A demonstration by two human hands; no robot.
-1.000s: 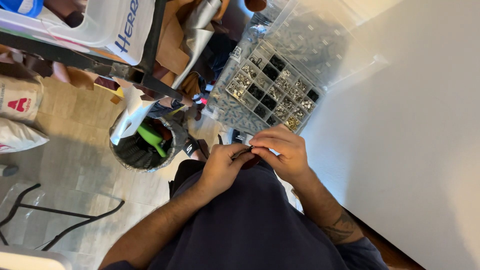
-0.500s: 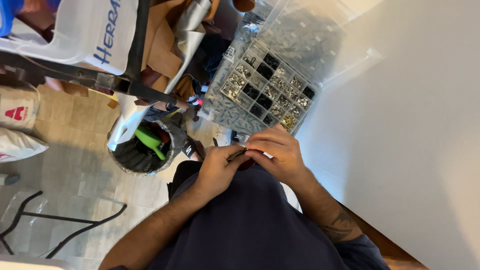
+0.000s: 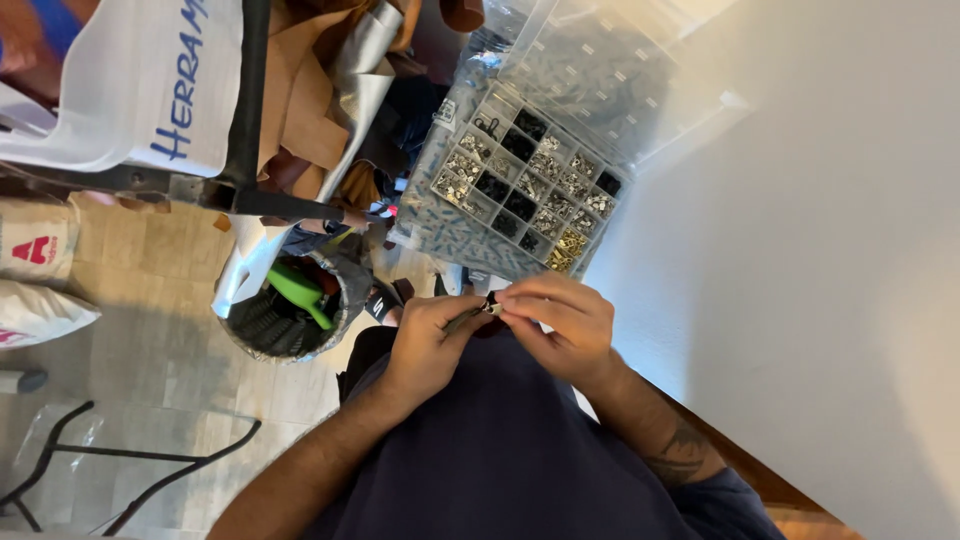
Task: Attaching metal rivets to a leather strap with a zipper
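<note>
My left hand (image 3: 428,345) and my right hand (image 3: 556,318) meet in front of my dark blue shirt. Together their fingertips pinch a small metal piece (image 3: 490,308). A thin grey strip (image 3: 464,320) runs from it into my left hand's fingers. What the piece is exactly is too small to tell. Just beyond the hands lies a clear compartment box (image 3: 520,195) filled with small silver, black and brass-coloured parts, its clear lid (image 3: 610,80) folded open behind it.
A round bucket (image 3: 290,305) with a green tool and dark items stands on the tiled floor to the left. Brown leather pieces (image 3: 300,100) and a white bag hang from a dark metal frame (image 3: 250,110). A white wall (image 3: 820,250) fills the right.
Both hands stay joined on the small piece, with only slight finger movement. The view has drifted a little, so the box and the bucket sit somewhat differently in frame.
</note>
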